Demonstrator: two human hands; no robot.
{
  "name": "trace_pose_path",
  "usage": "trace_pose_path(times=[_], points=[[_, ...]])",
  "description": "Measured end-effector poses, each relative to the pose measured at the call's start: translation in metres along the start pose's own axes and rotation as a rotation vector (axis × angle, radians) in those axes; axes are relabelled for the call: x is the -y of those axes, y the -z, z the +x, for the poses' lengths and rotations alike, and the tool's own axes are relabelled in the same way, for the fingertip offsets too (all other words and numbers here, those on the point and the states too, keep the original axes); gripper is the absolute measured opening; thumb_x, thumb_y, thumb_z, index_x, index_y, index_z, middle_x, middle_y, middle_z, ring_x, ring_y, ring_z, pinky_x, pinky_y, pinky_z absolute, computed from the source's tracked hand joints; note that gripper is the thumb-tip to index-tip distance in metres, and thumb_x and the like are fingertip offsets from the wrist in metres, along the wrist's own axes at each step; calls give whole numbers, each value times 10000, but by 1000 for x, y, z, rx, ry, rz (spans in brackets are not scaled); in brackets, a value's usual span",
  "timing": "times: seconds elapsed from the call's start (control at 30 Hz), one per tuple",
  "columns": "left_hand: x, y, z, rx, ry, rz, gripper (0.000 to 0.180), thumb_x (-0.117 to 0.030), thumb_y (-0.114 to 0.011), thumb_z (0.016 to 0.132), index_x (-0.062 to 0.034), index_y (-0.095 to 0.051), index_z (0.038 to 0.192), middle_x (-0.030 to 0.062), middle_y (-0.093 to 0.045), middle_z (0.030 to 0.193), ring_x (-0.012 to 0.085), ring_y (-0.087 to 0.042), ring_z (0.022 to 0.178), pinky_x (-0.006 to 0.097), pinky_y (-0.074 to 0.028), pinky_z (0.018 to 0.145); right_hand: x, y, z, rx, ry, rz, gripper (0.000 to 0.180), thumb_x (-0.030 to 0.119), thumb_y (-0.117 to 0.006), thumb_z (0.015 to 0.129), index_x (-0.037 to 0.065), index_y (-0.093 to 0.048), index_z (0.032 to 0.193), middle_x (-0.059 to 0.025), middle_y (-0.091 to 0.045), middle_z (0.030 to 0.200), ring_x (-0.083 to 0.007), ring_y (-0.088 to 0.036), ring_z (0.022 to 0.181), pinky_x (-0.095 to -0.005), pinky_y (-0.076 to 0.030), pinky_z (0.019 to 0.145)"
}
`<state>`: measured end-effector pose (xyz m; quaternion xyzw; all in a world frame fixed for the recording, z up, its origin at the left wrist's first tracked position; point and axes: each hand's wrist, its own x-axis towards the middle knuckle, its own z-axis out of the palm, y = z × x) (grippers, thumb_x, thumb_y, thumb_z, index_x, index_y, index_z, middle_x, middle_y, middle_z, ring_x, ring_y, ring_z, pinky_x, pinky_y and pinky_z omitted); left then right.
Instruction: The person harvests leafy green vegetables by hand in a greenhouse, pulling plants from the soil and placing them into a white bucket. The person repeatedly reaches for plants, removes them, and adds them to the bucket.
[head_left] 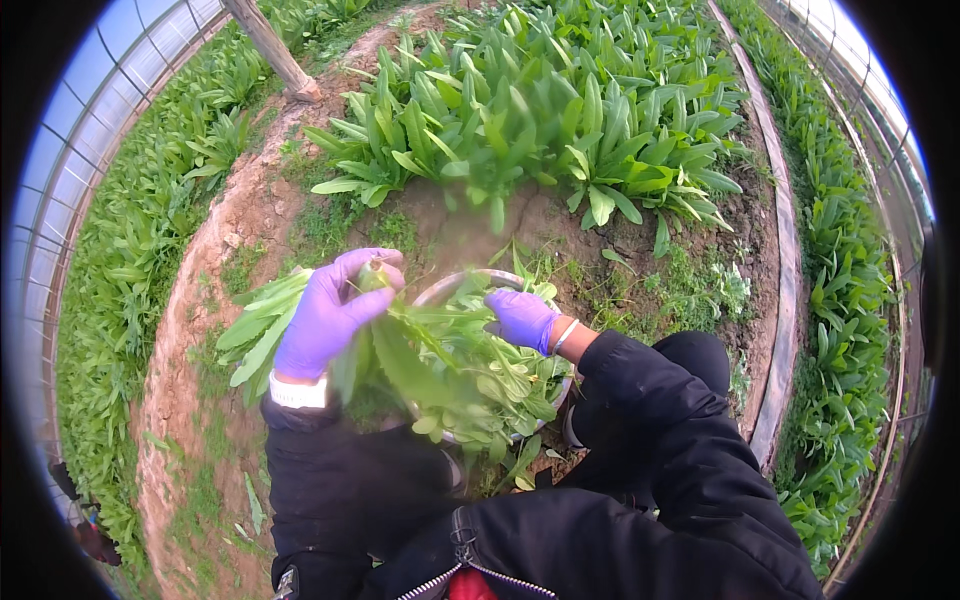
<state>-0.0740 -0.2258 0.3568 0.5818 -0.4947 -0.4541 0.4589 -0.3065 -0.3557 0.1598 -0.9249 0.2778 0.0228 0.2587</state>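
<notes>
My left hand (328,312), in a purple glove, is closed around the stem end of a bunch of long green leaves (262,322) that fan out to the left. My right hand (521,317), also in a purple glove, rests in a pile of cut leafy greens (470,375) heaped in a round metal basin (432,291). The basin sits on the soil in front of my knees, mostly hidden by the greens. Both forearms wear black sleeves.
A bed of leafy green plants (540,110) grows ahead on brown soil (250,215). More rows run along the left (130,260) and right (840,300). A wooden post (272,50) stands at upper left. Greenhouse plastic walls curve on both sides.
</notes>
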Motion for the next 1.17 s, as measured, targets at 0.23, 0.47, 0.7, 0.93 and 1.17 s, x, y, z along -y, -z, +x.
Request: trace_pose_path(times=[0.23, 0.47, 0.7, 0.93, 1.17], points=[[-8, 16, -22, -403, -247, -89, 282, -32, -611, 886, -18, -656, 1164, 7, -652, 828, 100, -612, 728, 250, -483, 711, -94, -68, 13, -138, -662, 138, 759, 407, -789, 781, 0, -482, 1343, -219, -658, 1169, -372, -657, 1066, -449, -515, 920], [6, 23, -16, -672, -123, -139, 243, -119, -676, 931, -1, -664, 1143, -71, -514, 692, 16, -421, 547, 182, -297, 512, -132, -103, 3, -301, -889, 358, 444, 445, -785, 768, 63, -736, 990, -176, -729, 993, -345, -690, 988, -444, -527, 869], [2, 0, -4, -645, -134, 15, 293, -149, -641, 968, 17, -656, 1209, -47, -514, 647, 51, -458, 583, 222, -385, 640, -159, -83, 8, -551, -1071, 597, 434, 387, -767, 812, 47, -714, 1076, -209, -710, 1069, -390, -676, 1013, -453, -529, 862], [7, -14, -7, -569, -294, 154, 305, -126, -583, 1002, -25, -647, 1283, 88, -720, 938, 100, -623, 719, 276, -513, 776, -181, 32, 25, -525, -1136, 542, 607, 414, -722, 845, 15, -583, 1282, -191, -615, 1337, -326, -636, 1186, -417, -521, 975], [20, 14, -15, -727, -315, 197, 283, -146, -591, 1012, -87, -676, 1276, -20, -595, 730, 39, -472, 586, 187, -406, 536, -236, 230, -138, 103, -632, -755, 265, 228, -598, 912, 117, -746, 1102, -132, -727, 1088, -280, -708, 961, -389, -572, 761]])
